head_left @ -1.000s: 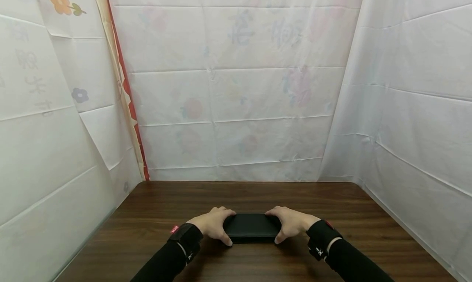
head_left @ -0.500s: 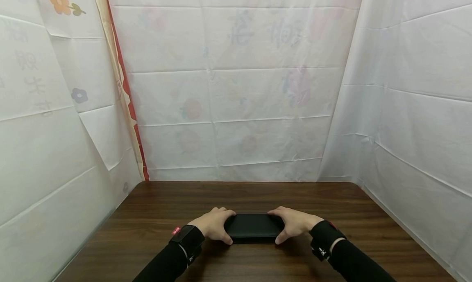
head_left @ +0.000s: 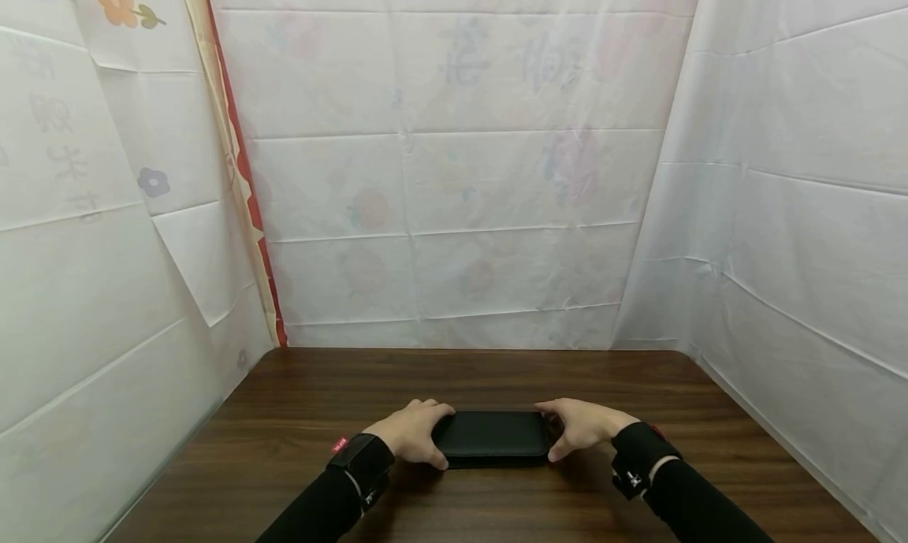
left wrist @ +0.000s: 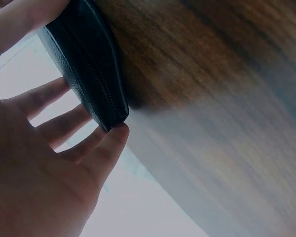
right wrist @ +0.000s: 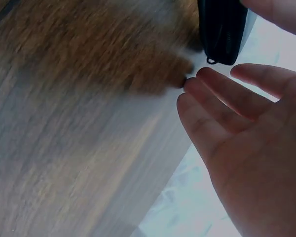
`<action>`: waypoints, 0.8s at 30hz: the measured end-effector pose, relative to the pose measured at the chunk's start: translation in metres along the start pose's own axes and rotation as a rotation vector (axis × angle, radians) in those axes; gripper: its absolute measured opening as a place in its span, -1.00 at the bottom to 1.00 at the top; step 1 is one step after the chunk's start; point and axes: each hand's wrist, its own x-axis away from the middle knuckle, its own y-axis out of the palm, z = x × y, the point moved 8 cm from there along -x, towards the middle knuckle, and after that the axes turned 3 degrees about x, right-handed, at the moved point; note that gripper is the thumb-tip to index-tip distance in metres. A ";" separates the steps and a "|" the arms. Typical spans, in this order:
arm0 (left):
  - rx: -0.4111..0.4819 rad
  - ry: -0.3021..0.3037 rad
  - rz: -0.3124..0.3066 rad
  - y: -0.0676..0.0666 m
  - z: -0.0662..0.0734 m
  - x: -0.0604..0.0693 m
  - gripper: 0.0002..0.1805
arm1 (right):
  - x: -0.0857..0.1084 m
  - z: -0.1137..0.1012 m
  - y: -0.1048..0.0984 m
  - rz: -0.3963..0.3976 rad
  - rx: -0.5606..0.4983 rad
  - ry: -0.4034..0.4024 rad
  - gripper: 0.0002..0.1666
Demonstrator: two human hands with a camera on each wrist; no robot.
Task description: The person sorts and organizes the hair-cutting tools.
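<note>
A black leather-look zip wallet (head_left: 493, 434) lies on the brown wooden table, between both hands. My left hand (head_left: 410, 433) holds its left end, thumb at the near edge and fingers at the far side. In the left wrist view, a zipper runs along the wallet's (left wrist: 89, 64) side, and the fingertips touch its surface. My right hand (head_left: 587, 429) is beside the right end with its fingers spread. The right wrist view shows a small zipper ring at the wallet's (right wrist: 223, 34) corner, with most fingertips apart from it; whether the thumb touches cannot be told.
Wood-grain table (head_left: 454, 377) surface surrounds the wallet. White creased sheets hang at the back (head_left: 454, 180), left and right of the table. A red and cream strip (head_left: 244, 172) runs down the left back corner.
My right hand has moved right, away from the wallet's middle, and uncovered more of its right end. The left hand and the wallet have stayed nearly still.
</note>
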 end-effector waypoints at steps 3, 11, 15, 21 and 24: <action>-0.005 -0.002 0.002 0.001 -0.001 0.000 -0.11 | -0.001 0.004 -0.001 0.027 -0.013 -0.003 -0.09; 0.000 -0.004 0.013 0.002 -0.004 -0.002 -0.10 | -0.009 0.008 -0.003 0.201 0.113 -0.067 -0.61; 0.006 -0.011 0.009 0.002 -0.004 -0.002 -0.10 | -0.015 0.010 -0.003 0.257 0.133 -0.060 -0.75; 0.009 -0.009 0.008 0.001 -0.003 -0.001 -0.10 | -0.020 0.010 -0.005 0.339 0.137 -0.020 -0.84; 0.013 -0.014 0.003 0.002 -0.003 -0.001 -0.11 | -0.021 0.009 -0.007 0.378 0.145 -0.008 -0.88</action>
